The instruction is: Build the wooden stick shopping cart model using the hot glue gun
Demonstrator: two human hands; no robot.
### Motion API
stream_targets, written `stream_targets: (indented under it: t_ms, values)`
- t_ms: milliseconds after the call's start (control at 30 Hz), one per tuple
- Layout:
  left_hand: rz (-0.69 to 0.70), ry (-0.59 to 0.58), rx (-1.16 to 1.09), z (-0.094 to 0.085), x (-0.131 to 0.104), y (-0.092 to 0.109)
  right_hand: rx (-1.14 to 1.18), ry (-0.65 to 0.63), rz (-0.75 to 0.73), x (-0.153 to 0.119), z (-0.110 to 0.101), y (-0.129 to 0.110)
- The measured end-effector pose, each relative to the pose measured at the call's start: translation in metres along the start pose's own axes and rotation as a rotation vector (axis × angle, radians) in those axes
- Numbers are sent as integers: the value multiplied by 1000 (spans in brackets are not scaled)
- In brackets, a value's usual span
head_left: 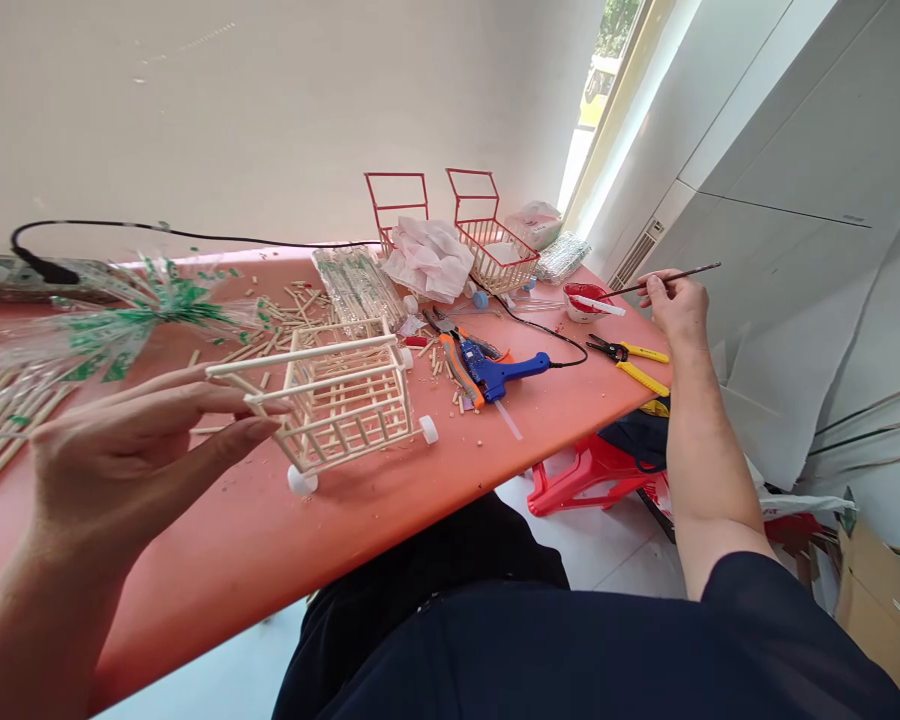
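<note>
The left hand pinched the handle end of an unpainted stick-built cart, fingers closed on its frame, forearm low over the pink tabletop where the cart stood on white wheels. The right hand, arm stretched out, gripped a thin brush whose tip reached a bowl of red paint.

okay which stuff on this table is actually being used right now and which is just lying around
In use:
- left hand steadying the unpainted stick cart
- right hand holding the paintbrush
- bowl of red paint

Lying about:
- blue glue gun
- yellow-handled cutters
- two red carts
- loose sticks
- crumpled tissue
</note>
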State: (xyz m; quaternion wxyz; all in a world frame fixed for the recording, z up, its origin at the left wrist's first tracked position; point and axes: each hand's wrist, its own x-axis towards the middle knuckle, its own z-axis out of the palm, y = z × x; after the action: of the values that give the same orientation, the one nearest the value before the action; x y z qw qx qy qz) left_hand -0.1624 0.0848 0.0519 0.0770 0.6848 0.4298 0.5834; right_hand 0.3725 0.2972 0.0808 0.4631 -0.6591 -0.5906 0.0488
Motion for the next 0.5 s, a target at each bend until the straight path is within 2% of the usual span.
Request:
stream_targets:
  t_ms: [333,433,500]
  values:
    - [15,-10,18,-1,0,-2,-136,4,-112,-13,-8,-13]
    - [11,-2,23,0,0,5,-154,-2,-114,-14,-10,-17]
    - [-51,12,52,0,-1,12,-162,1,-111,-15,-10,-17]
